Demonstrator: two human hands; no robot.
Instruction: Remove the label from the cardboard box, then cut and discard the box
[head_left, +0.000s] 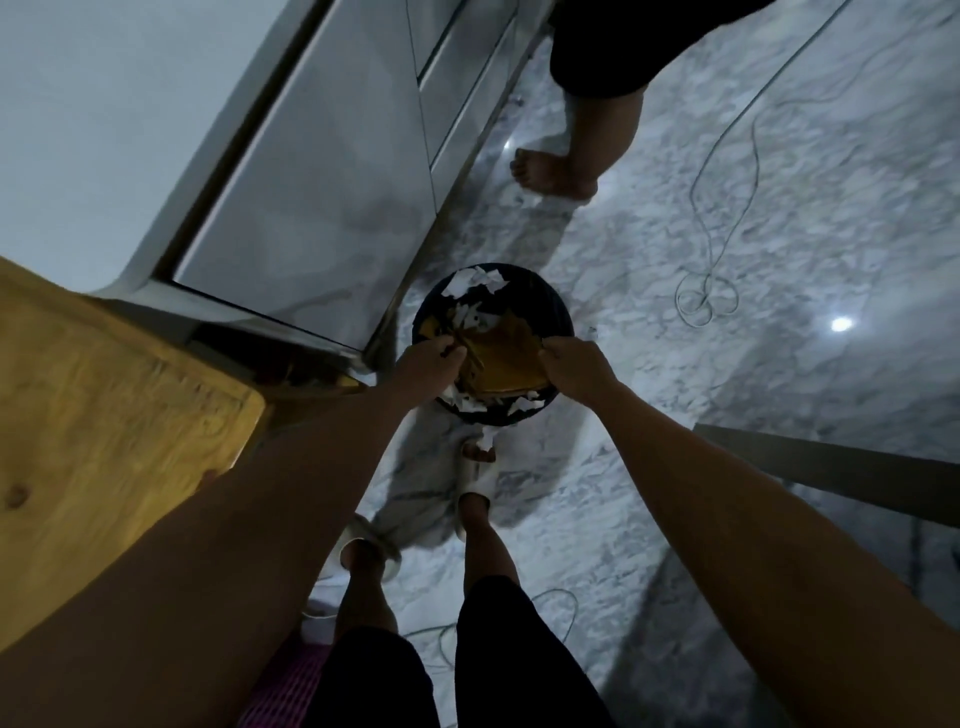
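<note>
A white and grey marbled stone floor (675, 364) fills most of the view, with a glossy grey cabinet front (322, 197) along its left side and a yellow wooden tabletop (104, 395) at the left edge. A round black waste bin (558, 312) stands on the floor just beside the cabinet's corner. Flattened pieces of brown cardboard box (506, 358) lie in the bin's mouth among torn scraps of white paper (475, 283). The left hand (428, 364) pinches the cardboard's left edge with its fingers curled; the right hand (571, 371) grips the right edge, fingers curled around it. A thin white cable (706, 296) loops on the floor to the right. Another person's bare foot (550, 174) stands beyond the bin.
</note>
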